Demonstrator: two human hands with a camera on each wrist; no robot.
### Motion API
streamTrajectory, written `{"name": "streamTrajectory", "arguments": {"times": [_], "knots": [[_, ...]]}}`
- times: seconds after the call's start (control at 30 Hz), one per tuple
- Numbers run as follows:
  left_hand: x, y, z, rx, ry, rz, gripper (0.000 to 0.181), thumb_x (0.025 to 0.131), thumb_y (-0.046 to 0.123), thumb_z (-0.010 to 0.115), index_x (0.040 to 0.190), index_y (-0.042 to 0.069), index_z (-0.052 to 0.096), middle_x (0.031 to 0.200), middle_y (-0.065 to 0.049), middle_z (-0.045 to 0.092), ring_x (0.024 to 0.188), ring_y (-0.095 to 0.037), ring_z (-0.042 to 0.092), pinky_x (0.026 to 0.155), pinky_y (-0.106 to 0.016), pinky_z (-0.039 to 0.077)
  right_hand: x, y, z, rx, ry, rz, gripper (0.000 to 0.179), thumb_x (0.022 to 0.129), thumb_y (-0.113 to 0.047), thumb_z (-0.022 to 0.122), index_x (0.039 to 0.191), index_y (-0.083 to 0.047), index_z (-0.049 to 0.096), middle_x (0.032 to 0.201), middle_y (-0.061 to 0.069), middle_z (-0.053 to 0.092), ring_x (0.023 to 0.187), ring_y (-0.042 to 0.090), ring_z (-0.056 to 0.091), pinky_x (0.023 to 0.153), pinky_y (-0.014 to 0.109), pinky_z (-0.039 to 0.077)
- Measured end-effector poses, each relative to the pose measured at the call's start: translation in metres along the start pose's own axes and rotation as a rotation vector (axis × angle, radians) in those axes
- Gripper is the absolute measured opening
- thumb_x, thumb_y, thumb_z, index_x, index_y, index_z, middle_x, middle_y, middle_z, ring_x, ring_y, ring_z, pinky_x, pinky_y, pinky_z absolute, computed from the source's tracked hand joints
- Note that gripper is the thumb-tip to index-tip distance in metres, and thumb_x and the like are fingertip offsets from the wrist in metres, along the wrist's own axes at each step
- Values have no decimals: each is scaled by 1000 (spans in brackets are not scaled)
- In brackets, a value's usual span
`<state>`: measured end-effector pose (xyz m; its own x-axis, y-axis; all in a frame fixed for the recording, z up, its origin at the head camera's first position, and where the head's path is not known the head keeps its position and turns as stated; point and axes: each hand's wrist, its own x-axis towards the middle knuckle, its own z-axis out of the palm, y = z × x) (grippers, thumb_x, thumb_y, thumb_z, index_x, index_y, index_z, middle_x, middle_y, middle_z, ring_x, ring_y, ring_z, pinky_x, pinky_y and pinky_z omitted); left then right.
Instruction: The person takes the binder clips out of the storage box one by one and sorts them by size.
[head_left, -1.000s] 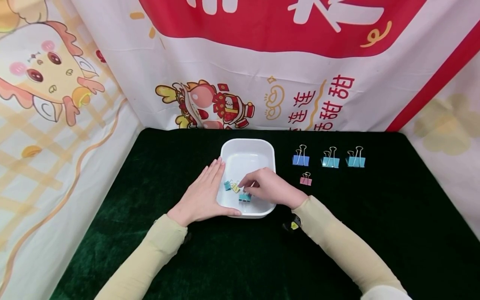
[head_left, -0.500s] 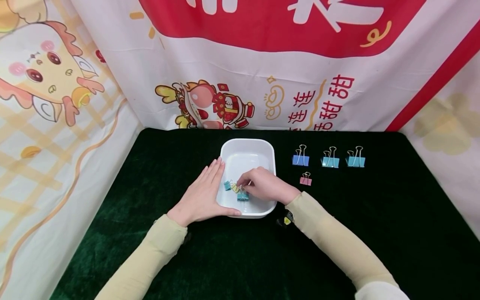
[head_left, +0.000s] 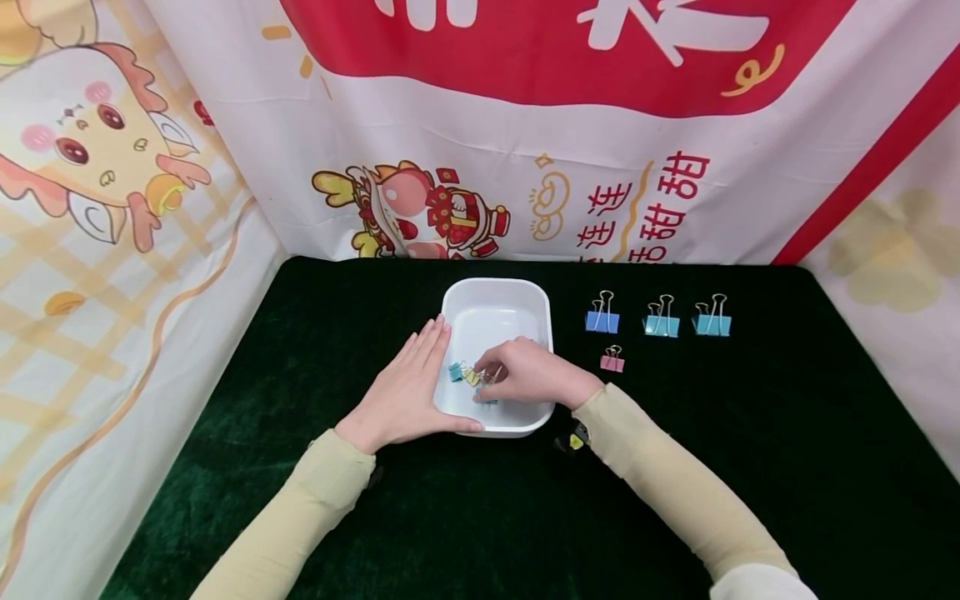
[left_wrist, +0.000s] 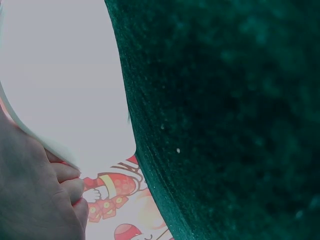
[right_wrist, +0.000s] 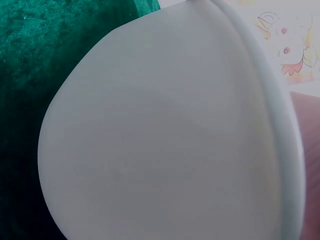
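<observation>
In the head view a white tray (head_left: 495,293) stands on the dark green cloth. My left hand (head_left: 401,392) lies along its left side, fingers straight, with the thumb on the near rim. Inside the tray, my right hand (head_left: 528,372) pinches a teal binder clip (head_left: 491,402), which its thumb and fingers mostly cover. Just left of those fingers lie a yellow binder clip (head_left: 471,377) and a small teal binder clip (head_left: 456,372). The left wrist view has the tray's outer wall (left_wrist: 65,80) beside my fingers; the right wrist view is mostly filled by the tray wall (right_wrist: 160,130).
Right of the tray, a blue binder clip (head_left: 602,322) and two light-blue ones, the middle clip (head_left: 662,325) and the right clip (head_left: 712,324), form a row. A pink binder clip (head_left: 612,364) lies nearer. A printed curtain (head_left: 465,117) hangs behind the table.
My right hand has shifted slightly left inside the tray, and its thumb has come down over the teal binder clip, hiding most of it. My left hand has stayed in place.
</observation>
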<state>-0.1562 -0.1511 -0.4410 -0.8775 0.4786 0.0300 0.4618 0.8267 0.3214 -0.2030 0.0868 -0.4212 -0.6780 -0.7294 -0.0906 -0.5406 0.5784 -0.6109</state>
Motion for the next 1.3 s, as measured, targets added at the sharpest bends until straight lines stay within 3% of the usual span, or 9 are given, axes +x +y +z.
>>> {"name": "streamTrajectory", "arguments": {"times": [0.57, 0.8, 1.3], "knots": [[-1, 3, -1, 7, 7, -5, 135, 71, 88, 63, 164, 9, 7, 170, -5, -1, 154, -17, -3, 123, -40, 5, -7, -2, -4, 67, 16, 1, 38, 85, -18, 86, 119, -6, 74, 105, 3, 75, 85, 6, 69, 77, 24, 57], [-2, 4, -1, 25, -2, -16, 137, 70, 92, 59, 164, 12, 1, 170, -3, -4, 154, -17, -4, 123, -40, 5, -20, -4, -21, 117, 112, 30, 34, 86, -15, 84, 119, -7, 75, 109, 4, 74, 90, 13, 70, 78, 29, 59], [-1, 6, -2, 15, -6, -24, 138, 68, 91, 61, 164, 9, 5, 170, -4, -3, 154, -18, -2, 123, -42, 6, -66, 7, -74, 200, 351, 117, 33, 86, -12, 84, 118, -14, 74, 113, 2, 72, 97, 16, 71, 83, 36, 60]]}}
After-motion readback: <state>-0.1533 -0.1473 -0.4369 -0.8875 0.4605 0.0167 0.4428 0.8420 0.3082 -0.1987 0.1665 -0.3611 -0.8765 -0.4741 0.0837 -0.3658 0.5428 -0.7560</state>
